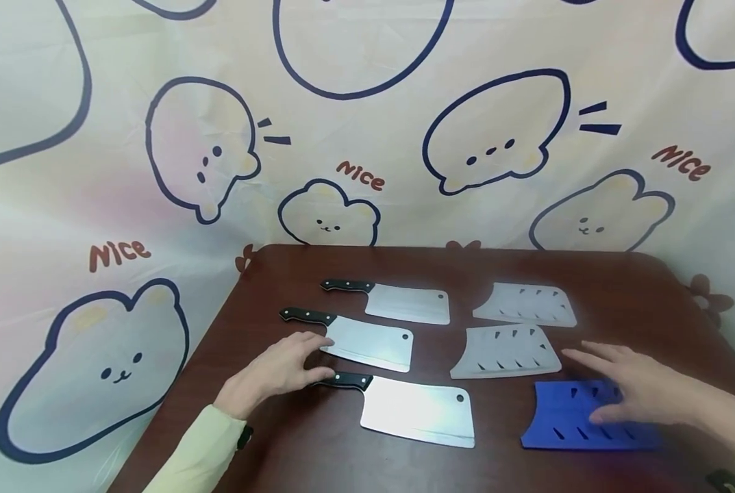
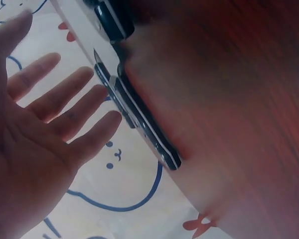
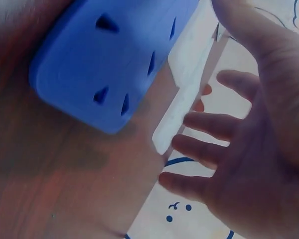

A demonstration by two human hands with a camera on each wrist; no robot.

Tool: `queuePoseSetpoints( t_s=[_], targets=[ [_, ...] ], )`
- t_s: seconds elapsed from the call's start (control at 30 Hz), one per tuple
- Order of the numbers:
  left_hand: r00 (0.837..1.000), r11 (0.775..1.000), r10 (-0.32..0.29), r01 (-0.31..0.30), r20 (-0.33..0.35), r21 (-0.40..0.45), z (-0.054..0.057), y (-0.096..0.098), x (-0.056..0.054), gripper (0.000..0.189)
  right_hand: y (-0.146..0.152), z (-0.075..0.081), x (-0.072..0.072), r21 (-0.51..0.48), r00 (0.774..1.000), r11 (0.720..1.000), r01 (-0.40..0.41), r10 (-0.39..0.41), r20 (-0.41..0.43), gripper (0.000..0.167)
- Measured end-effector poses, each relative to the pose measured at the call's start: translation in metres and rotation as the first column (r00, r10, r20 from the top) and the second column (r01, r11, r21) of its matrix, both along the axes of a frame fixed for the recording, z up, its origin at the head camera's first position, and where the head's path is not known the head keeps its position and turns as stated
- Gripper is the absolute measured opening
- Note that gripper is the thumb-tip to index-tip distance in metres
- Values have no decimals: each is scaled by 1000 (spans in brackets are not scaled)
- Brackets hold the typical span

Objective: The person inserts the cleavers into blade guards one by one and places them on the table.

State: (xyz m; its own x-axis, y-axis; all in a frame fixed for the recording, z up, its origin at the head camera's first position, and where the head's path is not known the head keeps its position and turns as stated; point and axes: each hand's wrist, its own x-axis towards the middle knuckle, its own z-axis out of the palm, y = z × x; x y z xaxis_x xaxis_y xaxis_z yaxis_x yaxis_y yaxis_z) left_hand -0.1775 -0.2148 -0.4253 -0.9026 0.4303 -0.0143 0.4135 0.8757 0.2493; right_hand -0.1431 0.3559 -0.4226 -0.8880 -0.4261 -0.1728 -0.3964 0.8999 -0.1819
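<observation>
My left hand (image 1: 283, 366) hovers over the handle of the nearest cleaver (image 1: 416, 411), its fingers spread and holding nothing. In the left wrist view the palm and loose fingers stand apart from the black handles. A second cleaver (image 1: 370, 342) lies just beyond that hand, and a third cleaver (image 1: 407, 303) farther back. All three have black riveted handles pointing left. On the right, my right hand (image 1: 641, 390) hangs above a blue blade cover (image 1: 558, 418) with triangular slots, fingers parted, gripping nothing. Behind it lie two white blade covers (image 1: 505, 352), (image 1: 527, 305).
The dark brown table (image 1: 318, 459) has rounded far corners. A pale cloth (image 1: 404, 219) printed with cartoon outlines hangs behind and beside it. Cleavers lie in a column at the middle, blade covers in a column to the right.
</observation>
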Motion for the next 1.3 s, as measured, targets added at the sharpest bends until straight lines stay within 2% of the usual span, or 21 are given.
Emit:
queuePoseSetpoints(
  t_s=[0.1,0.23,0.33,0.57,0.73,0.87,1.0,1.1,1.3],
  targets=[
    [999,1000,-6,5,50,4,-3,1,2,59,-4,-3,5,1,999,1000,-21,21,35,102],
    [994,1000,19,-20,108,7,-4,0,5,63,-7,-9,12,16,999,999,-44,43,23,105],
    [993,1000,29,-28,111,-7,-4,0,6,63,-7,-14,16,2,999,999,-51,51,16,104],
    [996,1000,4,-2,93,-26,-8,5,5,50,-7,-24,21,-25,994,999,-21,23,103,100],
    [995,1000,-10,13,103,-26,-8,8,5,39,-6,-25,26,-22,993,1000,-7,9,115,100],
    [992,1000,-12,16,129,-27,-8,11,5,36,-6,-27,28,-15,997,1000,-8,9,81,101],
    [991,999,-20,24,130,-26,-10,14,4,32,-7,-29,28,-1,999,999,-42,42,-30,95],
    [993,998,-44,47,109,-30,-11,15,3,29,-9,-30,28,26,992,997,-69,71,-107,91],
    [993,997,-59,63,102,-39,-15,19,2,28,-12,-30,28,76,989,995,-60,70,-134,91]
  ],
)
